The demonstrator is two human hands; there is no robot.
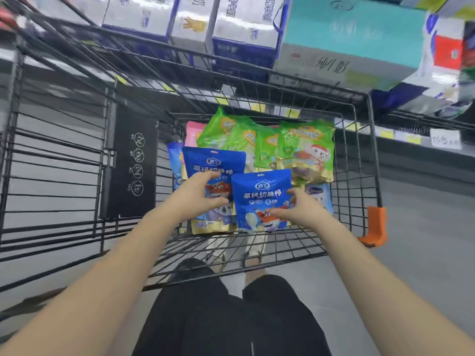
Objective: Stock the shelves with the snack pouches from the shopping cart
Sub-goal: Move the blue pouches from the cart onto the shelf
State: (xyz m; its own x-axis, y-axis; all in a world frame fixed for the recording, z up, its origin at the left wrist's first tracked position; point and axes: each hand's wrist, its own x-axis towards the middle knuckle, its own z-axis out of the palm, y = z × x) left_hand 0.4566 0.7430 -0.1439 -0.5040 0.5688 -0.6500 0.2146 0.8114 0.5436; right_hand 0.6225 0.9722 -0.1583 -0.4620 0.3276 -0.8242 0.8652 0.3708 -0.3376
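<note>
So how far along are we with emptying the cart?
Early, by the look of it. Done: no pouch shows on the shelf in view. In hand: the left hand grips the rear blue pouch and the right hand grips the front blue pouch, both inside the cart. Left: the green pouches, a pink pouch and others partly hidden beneath.

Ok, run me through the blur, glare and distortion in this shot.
Head view: motion blur smears the shelf boxes and price tags at the top; glare whitens the box faces; the wide lens bows the wires of the cart; the front blue pouch and rear blue pouch are sharp, print crisp.
</note>
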